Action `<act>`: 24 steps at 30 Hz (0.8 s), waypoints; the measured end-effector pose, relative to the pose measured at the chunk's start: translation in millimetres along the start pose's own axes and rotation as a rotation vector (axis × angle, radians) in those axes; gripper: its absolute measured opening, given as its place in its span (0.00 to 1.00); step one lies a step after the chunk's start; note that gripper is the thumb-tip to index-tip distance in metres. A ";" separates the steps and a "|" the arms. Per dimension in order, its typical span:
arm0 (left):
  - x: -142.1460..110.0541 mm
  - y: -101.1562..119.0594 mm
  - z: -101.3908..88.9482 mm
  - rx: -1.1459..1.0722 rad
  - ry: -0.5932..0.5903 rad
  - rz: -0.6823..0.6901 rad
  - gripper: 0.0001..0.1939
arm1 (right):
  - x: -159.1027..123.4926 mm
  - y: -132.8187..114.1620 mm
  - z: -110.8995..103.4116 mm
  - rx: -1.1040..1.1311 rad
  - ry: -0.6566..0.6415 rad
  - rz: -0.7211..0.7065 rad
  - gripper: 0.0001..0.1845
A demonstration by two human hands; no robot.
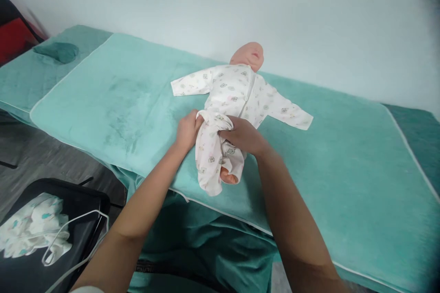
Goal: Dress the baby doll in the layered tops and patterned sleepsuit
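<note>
A baby doll [245, 54] lies on its back on the green-covered bed [137, 114], its head toward the wall. It wears a white printed top [228, 86] with both sleeves stretched out to the sides. Matching printed pants [210, 160] cover its legs, and one foot [228, 176] shows at a leg opening. At the waist, my left hand [188, 130] is closed on the left edge of the pants. My right hand [244, 136] grips the bunched waistband from the other side, its fingertips partly hidden in the cloth.
At the lower left stands a black chair [85, 192] with a crumpled white cloth [37, 224] on it and a white cable [77, 219] looping across. A face hole [57, 52] opens at the bed's left end. Behind the bed rises a white wall [154, 4].
</note>
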State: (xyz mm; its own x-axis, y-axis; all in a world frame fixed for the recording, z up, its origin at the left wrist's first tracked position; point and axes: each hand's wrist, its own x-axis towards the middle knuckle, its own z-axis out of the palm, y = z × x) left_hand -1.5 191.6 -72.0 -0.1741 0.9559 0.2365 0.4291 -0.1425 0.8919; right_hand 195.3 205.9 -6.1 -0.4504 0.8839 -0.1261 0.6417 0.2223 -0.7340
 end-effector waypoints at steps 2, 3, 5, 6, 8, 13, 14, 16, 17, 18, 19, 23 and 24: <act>-17.0 3.0 -3.5 -0.018 0.114 -0.036 0.12 | -0.5 -0.4 -0.5 0.040 -0.004 0.002 0.15; -28.5 4.8 -6.6 -0.020 0.158 -0.056 0.13 | -1.2 0.2 -1.0 0.072 -0.015 -0.007 0.16; -54.2 8.3 -14.3 0.000 0.115 -0.090 0.16 | -2.8 2.8 -2.4 0.138 -0.047 -0.028 0.17; -66.9 9.8 -18.4 0.014 0.028 -0.097 0.17 | -3.4 4.7 -3.1 0.168 -0.061 -0.032 0.18; -88.3 12.0 -25.3 0.015 -0.152 -0.105 0.19 | -4.4 8.6 -4.1 0.220 -0.087 -0.024 0.19; -99.2 15.7 -31.6 -0.014 -0.185 -0.141 0.24 | -5.6 12.4 -4.8 0.247 -0.099 -0.052 0.21; -93.5 16.3 -31.4 0.008 -0.152 -0.141 0.24 | -5.9 11.8 -4.9 0.245 -0.100 -0.068 0.22; -76.7 16.9 -29.6 0.059 -0.077 -0.137 0.24 | -6.6 10.1 -5.4 0.241 -0.112 -0.084 0.23; -66.7 16.7 -28.1 0.083 -0.042 -0.131 0.24 | -6.9 9.2 -5.9 0.238 -0.117 -0.086 0.24; -56.5 16.1 -26.0 0.103 -0.014 -0.122 0.23 | -7.2 8.6 -6.4 0.235 -0.120 -0.087 0.25; -46.6 15.1 -23.5 0.119 0.003 -0.112 0.23 | -7.4 8.4 -7.0 0.230 -0.120 -0.088 0.25; -20.9 9.0 -10.0 0.158 0.042 -0.084 0.21 | -8.0 11.7 -9.1 0.223 -0.131 -0.088 0.28; -18.8 7.7 -7.0 0.161 0.060 -0.081 0.21 | -8.1 13.1 -9.4 0.231 -0.136 -0.090 0.28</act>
State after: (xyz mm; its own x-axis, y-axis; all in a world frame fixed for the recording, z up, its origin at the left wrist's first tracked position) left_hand -1.1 170.8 -66.9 -0.2642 0.9449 0.1932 0.5472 -0.0181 0.8368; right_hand 213.2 205.5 -8.4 -0.5888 0.7978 -0.1302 0.4437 0.1843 -0.8770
